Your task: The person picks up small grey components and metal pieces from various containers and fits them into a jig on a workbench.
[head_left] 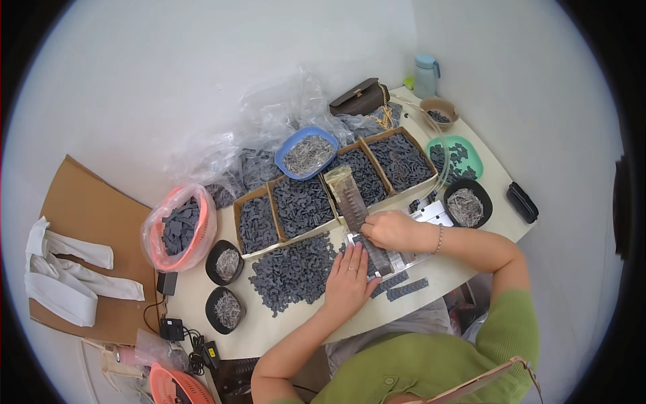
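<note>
My right hand is closed at the upper end of a metal fixture; its fingertips are curled down, and what they pinch is hidden. Flat against the fixture's left side lies my left hand, fingers stretched out and a ring on one of them. Between the hands runs a dark grey strip in the fixture. A clear, tape-topped chute rises behind my right hand. Two dark jointed strips, one of them a separate strip, lie at the near edge. Left of my left hand spreads a pile of small grey plastic pieces.
A divided cardboard tray of grey parts spans the back. A blue bowl of metal pins rests on it. Black bowls of pins stand left and right. A pink basket and green tray hold grey parts.
</note>
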A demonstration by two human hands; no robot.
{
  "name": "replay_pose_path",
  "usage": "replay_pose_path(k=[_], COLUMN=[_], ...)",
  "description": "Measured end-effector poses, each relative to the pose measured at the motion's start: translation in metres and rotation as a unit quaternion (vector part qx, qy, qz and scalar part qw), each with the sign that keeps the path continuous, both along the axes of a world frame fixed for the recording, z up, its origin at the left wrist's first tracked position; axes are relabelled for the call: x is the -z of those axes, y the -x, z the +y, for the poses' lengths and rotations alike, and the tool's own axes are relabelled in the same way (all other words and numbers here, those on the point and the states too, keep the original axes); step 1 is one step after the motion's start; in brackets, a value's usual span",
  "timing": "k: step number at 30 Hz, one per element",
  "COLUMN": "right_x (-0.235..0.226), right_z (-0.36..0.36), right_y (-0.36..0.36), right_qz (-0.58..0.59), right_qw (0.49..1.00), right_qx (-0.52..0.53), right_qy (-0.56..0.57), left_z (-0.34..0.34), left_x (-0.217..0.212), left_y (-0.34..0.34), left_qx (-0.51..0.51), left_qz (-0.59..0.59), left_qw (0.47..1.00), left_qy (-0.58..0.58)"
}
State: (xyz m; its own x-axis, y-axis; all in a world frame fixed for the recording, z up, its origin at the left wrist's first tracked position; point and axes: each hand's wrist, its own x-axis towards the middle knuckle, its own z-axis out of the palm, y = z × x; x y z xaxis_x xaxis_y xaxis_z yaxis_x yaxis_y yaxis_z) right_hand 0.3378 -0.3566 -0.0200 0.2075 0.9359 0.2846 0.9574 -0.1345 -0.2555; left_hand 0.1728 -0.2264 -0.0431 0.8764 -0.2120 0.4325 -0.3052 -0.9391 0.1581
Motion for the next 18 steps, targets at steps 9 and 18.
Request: replay_pose_path(k=[9,18], right_x=[0.006,0.008], right_z=[-0.016,-0.044], right_y=[0.008,0.031], right_qz=[0.014,-0.115], right_qw=[0.998,0.989], right_qx=[0.020,0.059], right_qy=[-0.051,-0.077], left_z=[0.017,0.011], left_x=[-0.006,-0.005], left_y=[-0.013,-0.022], left_qx=[-0.021,-0.016], left_qz=[0.053,0.067], left_qw=[0.995,0.997], left_qy=[0.081,0.023])
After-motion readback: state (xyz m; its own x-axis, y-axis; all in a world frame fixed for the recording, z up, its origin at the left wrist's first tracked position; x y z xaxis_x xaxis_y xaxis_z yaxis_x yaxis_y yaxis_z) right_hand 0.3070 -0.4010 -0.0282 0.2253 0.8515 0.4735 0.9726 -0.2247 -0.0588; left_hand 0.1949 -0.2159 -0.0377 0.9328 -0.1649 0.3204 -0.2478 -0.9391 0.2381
